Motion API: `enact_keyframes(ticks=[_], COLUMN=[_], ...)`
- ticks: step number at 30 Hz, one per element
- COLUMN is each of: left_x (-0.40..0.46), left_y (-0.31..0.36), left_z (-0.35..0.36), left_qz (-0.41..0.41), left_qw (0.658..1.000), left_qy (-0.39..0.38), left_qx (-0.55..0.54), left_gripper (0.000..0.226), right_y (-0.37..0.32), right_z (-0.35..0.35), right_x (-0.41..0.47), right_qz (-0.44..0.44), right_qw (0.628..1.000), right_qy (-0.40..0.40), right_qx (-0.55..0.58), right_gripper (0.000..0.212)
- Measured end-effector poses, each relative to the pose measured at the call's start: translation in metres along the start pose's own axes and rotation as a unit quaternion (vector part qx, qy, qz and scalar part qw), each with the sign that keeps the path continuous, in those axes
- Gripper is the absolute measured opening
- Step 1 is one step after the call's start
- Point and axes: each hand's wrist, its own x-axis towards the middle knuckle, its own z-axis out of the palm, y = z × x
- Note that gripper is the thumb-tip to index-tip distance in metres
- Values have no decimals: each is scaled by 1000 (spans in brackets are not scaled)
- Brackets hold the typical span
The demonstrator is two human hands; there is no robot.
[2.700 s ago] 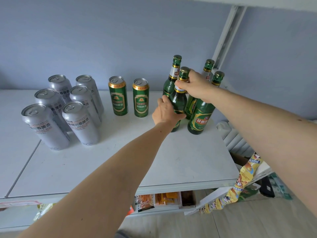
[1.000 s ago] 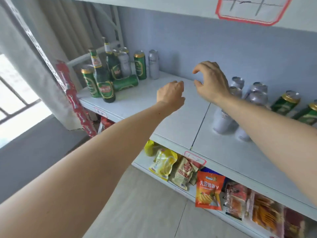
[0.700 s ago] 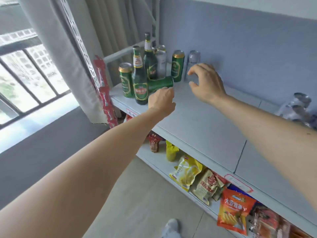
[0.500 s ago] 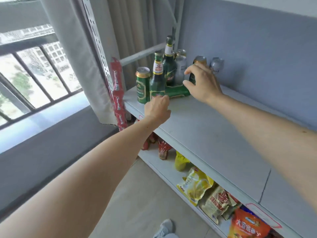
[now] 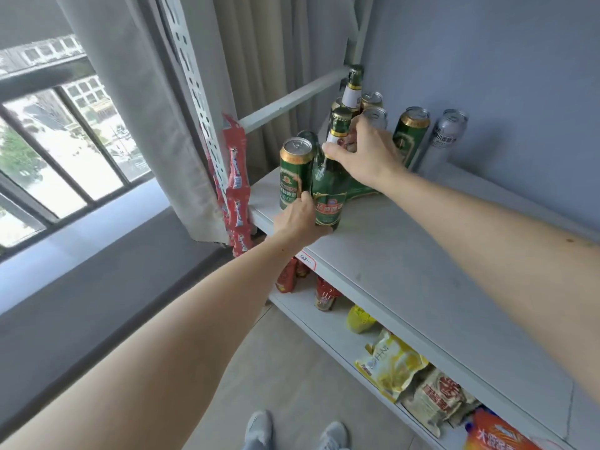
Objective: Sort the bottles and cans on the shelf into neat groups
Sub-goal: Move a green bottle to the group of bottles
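Observation:
A mixed cluster stands at the left end of the white shelf (image 5: 389,264). My left hand (image 5: 300,222) grips the base of an upright green bottle (image 5: 329,186), and my right hand (image 5: 363,154) pinches its neck. A green can (image 5: 293,173) stands just left of the bottle. Behind are a second green bottle (image 5: 352,89), another green can (image 5: 410,134), a silver can (image 5: 446,134) and two more silver cans (image 5: 375,115). A green bottle (image 5: 360,190) lies on its side under my right wrist, mostly hidden.
A perforated shelf upright (image 5: 198,102) and grey curtain (image 5: 130,92) stand left of the cluster, with a red snack strip (image 5: 235,190) hanging there. The lower shelf holds snack bags (image 5: 393,365) and red bottles (image 5: 324,293). The grey wall backs the shelf.
My view swung from the sorted right end to the shelf's left end. Both hands reached over and took hold of the upright green bottle, left at its base and right at its neck.

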Motion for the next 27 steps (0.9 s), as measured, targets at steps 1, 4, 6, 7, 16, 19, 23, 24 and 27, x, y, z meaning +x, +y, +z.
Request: enact_keyframes(ticks=[1,4,6,7,16,19,23,24,27], left_x=[2,9,13,13,13,11,7,7,4], left_y=[0,-2,-3,-3,2,10,29,35,55], left_z=[1,6,9,10,16,14,11,11,14], left_qz=[2,-6,-11,-13,-2,35,87,102,144], left_qw=[1000,999,999,999,997,998,996,994,989], left_qy=[-7,-16,-18,-15,27,18,11,5,-10], left_qx=[-6,-28,-43,-51,-77,-49,-30,-28,-12], left_gripper=[63,65,66,66,65,69,77,79,78], right_y=[-1,-3,-5,-6,-5,0,11,15,26], right_z=[2,6,7,7,3,-9,-34,-41,-59], right_x=[1,2,2,3,-11,-18,-33,-38,-57], right_qz=[-2,-6,-6,-5,8,29,63,71,94], right_qw=[1000,1000,1000,1000,1000,999,997,996,993], right_qy=[2,5,1,-3,5,25,49,53,68], right_qx=[-14,-26,-18,-14,-2,12,17,17,5], right_gripper=[50,45,42,41,37,38,39,39,40])
